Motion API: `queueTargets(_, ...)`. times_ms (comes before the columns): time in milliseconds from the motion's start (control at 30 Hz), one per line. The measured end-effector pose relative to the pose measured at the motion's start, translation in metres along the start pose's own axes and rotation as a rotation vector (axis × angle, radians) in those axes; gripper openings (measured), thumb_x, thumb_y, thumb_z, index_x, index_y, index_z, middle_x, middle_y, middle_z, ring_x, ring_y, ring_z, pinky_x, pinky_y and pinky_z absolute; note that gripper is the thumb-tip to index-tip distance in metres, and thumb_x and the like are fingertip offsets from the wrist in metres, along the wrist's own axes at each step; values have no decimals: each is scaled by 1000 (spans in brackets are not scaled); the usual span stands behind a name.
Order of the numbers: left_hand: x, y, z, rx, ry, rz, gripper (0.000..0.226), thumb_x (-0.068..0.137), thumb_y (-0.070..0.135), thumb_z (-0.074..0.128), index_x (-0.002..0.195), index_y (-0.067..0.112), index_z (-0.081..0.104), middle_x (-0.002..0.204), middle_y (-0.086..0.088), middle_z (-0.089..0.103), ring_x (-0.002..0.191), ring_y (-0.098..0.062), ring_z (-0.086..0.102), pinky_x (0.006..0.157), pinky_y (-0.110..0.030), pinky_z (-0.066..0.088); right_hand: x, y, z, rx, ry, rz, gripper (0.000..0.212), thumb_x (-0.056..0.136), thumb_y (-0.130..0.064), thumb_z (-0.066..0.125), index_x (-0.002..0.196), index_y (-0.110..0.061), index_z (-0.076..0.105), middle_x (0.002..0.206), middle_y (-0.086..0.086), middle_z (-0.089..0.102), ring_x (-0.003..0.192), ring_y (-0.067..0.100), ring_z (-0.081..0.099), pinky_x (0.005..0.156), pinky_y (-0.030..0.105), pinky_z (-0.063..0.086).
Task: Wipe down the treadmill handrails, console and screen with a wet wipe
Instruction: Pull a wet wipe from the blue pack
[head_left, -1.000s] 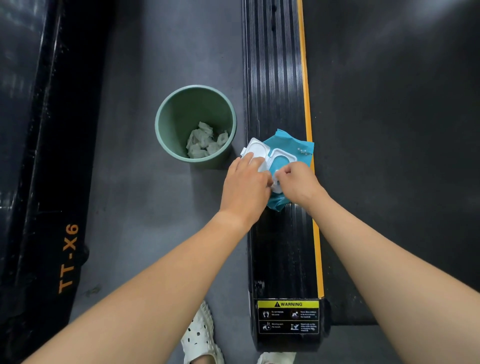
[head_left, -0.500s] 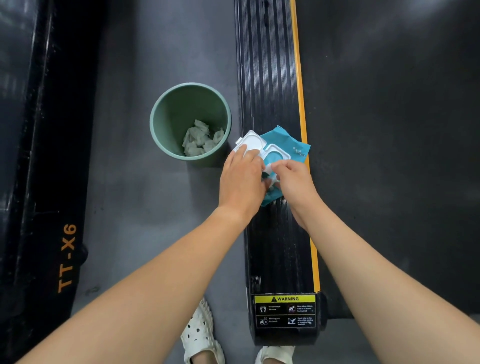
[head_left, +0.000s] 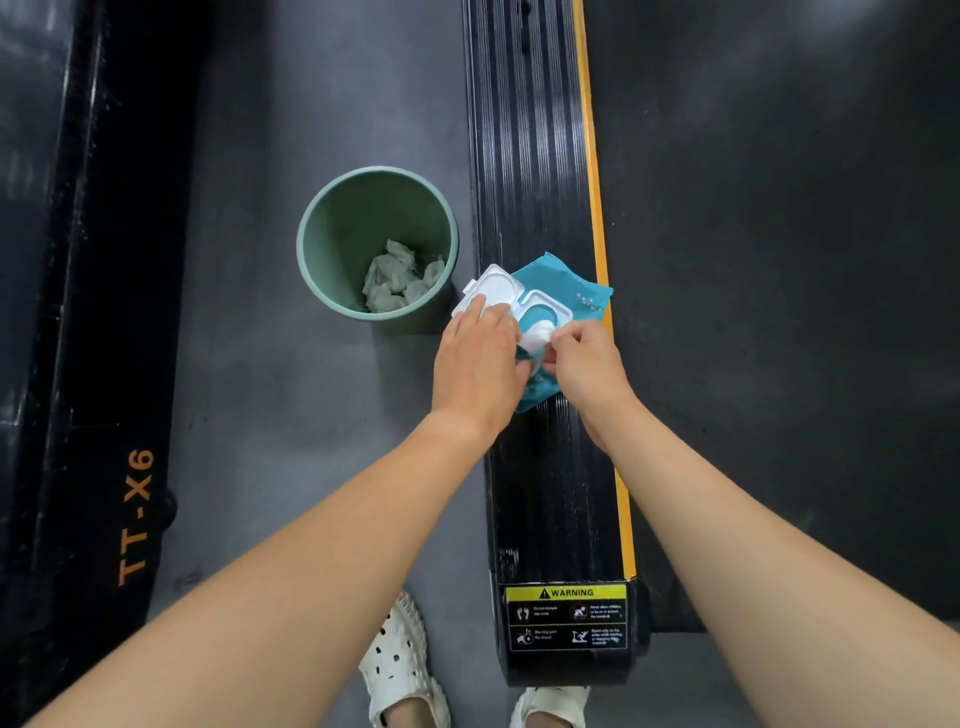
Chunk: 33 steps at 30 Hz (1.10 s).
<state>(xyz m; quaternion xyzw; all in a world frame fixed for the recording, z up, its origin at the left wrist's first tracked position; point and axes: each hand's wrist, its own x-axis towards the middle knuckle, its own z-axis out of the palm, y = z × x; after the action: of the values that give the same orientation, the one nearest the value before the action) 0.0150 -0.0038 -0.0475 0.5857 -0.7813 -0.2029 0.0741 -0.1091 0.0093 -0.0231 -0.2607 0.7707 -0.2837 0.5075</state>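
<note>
Wipe pack (head_left: 566, 283) diagonal on rail (head_left: 530, 182)

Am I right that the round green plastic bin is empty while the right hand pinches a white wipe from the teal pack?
Not empty: the head view shows crumpled pale wipes in the round green plastic bin. The right hand does pinch a white wipe from the teal pack.
</note>
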Motion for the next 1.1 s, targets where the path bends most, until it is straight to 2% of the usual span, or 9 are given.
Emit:
queueTargets(100,2,-1,-2,5,-22,11,19,88,32,77,93,19,64,106,4,61,121,-21,51,107,-38,42,-5,-4,-3,83,21,-31,18,101,-6,44,101,4,59,95,10,64,88,20,62,89,37,57)
queueTargets(200,3,1,-5,3,-53,1,23,88,31,76,87,22,54,103,3,60,126,-24,50,104,-39,43,-10,-16,-3,201,33,-73,16,100,-4,44,93,-4,60,83,4,60,80,14,59,89,37,57)
queueTargets(300,4,5,-8,-32,-67,-35,22,85,28,77,90,20,57,105,0,64,128,-26,52,101,-41,48,-12,-30,-3,251,62,-93,15,101,-6,45,95,-8,58,80,2,60,78,12,58,86,32,56)
queueTargets(433,4,8,-9,-175,-58,-133,25,84,38,76,90,17,64,100,3,57,97,-21,57,80,-38,53,-11,-27,-5,129,68,-101,11,101,-6,44,98,-12,52,94,5,60,85,13,57,73,23,52)
queueTargets(500,4,10,-12,-269,-53,-176,30,85,39,75,97,15,61,102,1,57,92,-20,57,77,-37,51,-12,-18,-5,78,40,-85,9,102,-6,45,103,-12,51,98,4,59,88,14,57,72,23,50)
queueTargets(700,6,13,-22,-446,-51,-220,22,87,38,64,91,17,61,96,2,64,92,-21,58,79,-44,53,-19,-18,-9,27,-1,-145,38,100,-1,41,128,-23,54,94,-2,59,79,8,58,53,8,41)
queueTargets(867,9,19,-38,-501,23,-210,17,94,36,59,91,20,64,97,7,63,98,-19,55,83,-39,50,-23,-37,-10,-100,3,-250,28,100,-9,46,111,-20,71,109,-1,64,88,5,60,59,4,40)
queueTargets(967,13,23,-53,-533,51,-197,16,96,30,59,89,16,62,93,5,60,95,-20,53,82,-39,49,-24,-46,-11,-146,57,-290,21,96,-14,56,105,-22,74,106,1,54,81,8,55,61,10,38)
queueTargets(1100,17,27,-76,-669,98,-241,7,96,27,59,91,22,60,89,7,64,85,-14,56,77,-36,50,-30,-59,-14,-182,184,-332,9,96,-28,64,94,-21,69,109,-1,51,98,15,57,78,23,47)
